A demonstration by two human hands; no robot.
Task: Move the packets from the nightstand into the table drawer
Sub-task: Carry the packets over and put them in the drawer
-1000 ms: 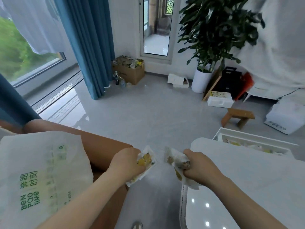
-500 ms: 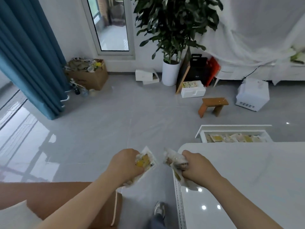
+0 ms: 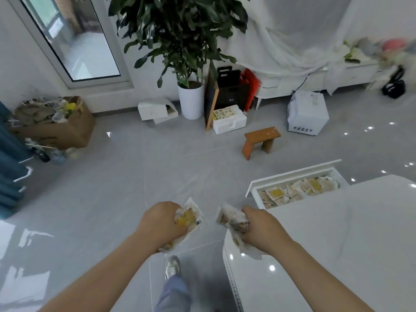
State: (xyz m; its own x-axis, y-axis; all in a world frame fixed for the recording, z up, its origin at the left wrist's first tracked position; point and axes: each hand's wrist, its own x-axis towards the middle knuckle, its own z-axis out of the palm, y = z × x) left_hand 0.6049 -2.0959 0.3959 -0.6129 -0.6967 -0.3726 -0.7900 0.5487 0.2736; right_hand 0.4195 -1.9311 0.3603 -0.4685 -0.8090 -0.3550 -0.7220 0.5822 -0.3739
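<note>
Carrying, two lots: left packets, your left hand fingers curled tight round them; right packets, your right hand likewise clenched, likely so none slips. Destination: table drawer, open ahead-right to receive, packets already inside.

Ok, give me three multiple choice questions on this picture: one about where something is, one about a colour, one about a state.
1. Where is the wooden stool?
A. On the floor beyond the drawer
B. On a shelf
C. Inside the drawer

2. What colour is the plant pot?
A. Brown
B. White
C. Blue

3. What is the left hand doing?
A. Hanging with nothing in it
B. Pointing at the stool
C. Gripping packets

Answers: 1 A, the stool stands on grey floor past the open drawer. 2 B, the pot under the leaves is plain white. 3 C, its fingers curl round packets, and the right hand grips its own.
</note>
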